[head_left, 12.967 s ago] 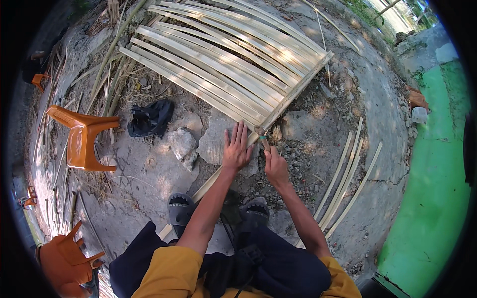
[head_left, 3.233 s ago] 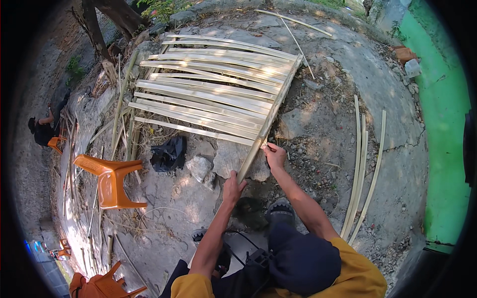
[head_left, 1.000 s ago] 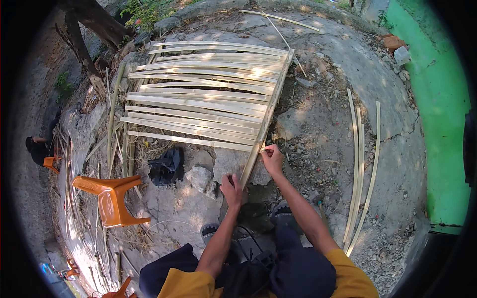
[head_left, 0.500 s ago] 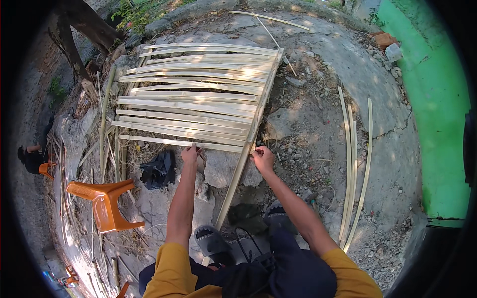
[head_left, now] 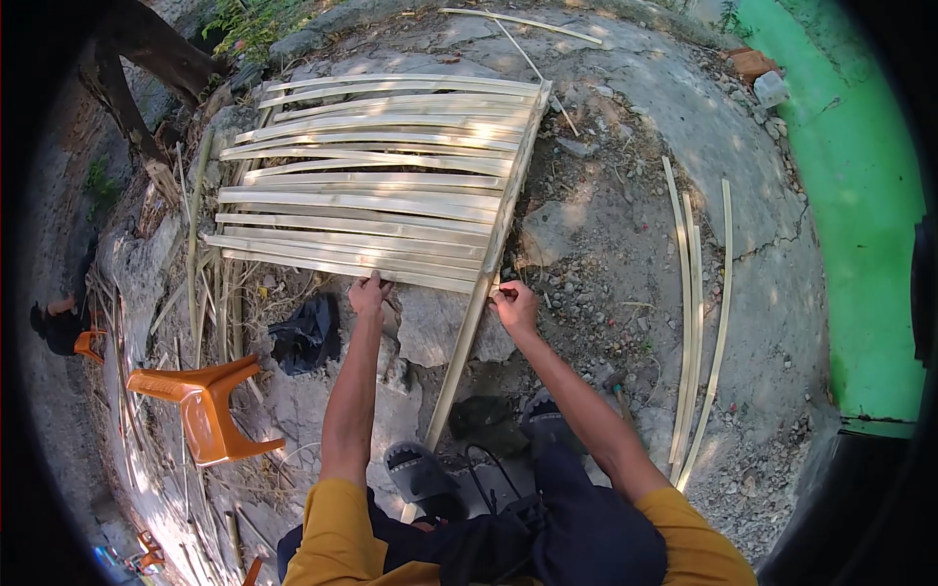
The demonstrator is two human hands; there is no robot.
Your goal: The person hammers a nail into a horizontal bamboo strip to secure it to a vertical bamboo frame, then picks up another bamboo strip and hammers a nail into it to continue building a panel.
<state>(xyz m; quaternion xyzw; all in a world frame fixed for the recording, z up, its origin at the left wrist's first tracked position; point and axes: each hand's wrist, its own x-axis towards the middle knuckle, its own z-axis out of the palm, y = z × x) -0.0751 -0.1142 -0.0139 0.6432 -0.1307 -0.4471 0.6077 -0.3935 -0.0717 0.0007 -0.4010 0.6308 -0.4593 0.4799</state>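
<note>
A lattice of pale split-bamboo slats (head_left: 362,205) lies on the ground ahead of me, the slats running crosswise into a long bamboo rail (head_left: 457,361) on the right. My left hand (head_left: 369,296) pinches the nearest bamboo slat (head_left: 293,263) from its near edge, left of the rail. Just right of the rail, my right hand (head_left: 515,308) has its fingers closed at the end of that same slat. The nearest slat lies close along its neighbour. The rail's near end runs down beside my sandalled foot (head_left: 422,476).
Several loose bamboo strips (head_left: 697,322) lie on the right, before a green wall (head_left: 860,225). An orange plastic stool (head_left: 203,410) and a black plastic bag (head_left: 306,334) are at left. Broken concrete and rubble (head_left: 557,239) cover the ground. Another person (head_left: 63,324) is at far left.
The nearest slat has moved away from me, narrowing the gap to its neighbour. My left hand has shifted slightly forward and left with it; my right hand stays by the rail.
</note>
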